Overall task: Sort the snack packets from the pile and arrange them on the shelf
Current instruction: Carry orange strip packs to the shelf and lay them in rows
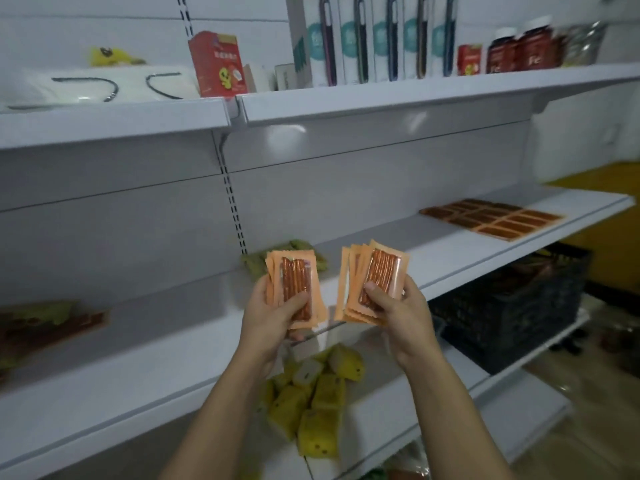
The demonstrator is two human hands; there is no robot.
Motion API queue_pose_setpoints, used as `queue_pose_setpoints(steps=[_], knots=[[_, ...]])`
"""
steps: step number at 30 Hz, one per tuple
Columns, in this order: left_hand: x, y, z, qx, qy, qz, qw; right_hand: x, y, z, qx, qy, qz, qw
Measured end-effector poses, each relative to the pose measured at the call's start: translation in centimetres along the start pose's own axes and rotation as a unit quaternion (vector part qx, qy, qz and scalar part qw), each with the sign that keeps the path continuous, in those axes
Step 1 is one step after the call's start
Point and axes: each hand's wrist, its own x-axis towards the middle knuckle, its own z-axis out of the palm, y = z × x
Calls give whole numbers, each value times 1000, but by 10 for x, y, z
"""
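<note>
Before the middle shelf's (450,252) front edge, two fanned stacks of orange packets are held up. The left hand (270,317) grips the left stack (294,282), fingers (294,336) curled beneath and thumb on top. The right hand (401,313) grips the right stack (379,275) the same way. Their print is too blurred to read. More orange packets lie in a flat grid (491,218) near the shelf's right end, green packets (301,247) lie at its back edge behind the left stack, and a mixed pile (45,323) lies at its left. Yellow packets (311,403) lie on the shelf below. A black crate (512,306) stands lower right. On the top shelf, dark bottles (533,46) read "Fe", and a red box (218,64) stands further left.
</note>
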Motion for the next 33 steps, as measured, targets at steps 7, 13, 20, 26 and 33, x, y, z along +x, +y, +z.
queue_pose_setpoints(steps=[7,13,20,26,33], knots=[[-10,-14,103,-4,-74,24,997,-10,-52,-110,-36,72,-67,995],[-27,-33,187,-19,-145,6,989,-35,-87,-200,-59,180,-104,976],[-38,-50,261,-53,-233,-24,971,-58,-105,-258,-86,256,-119,955],[-31,-65,322,-65,-287,-39,955,-49,-111,-287,-99,283,-118,947],[11,-83,400,-77,-324,-46,942,7,-120,-330,-113,296,-120,941]])
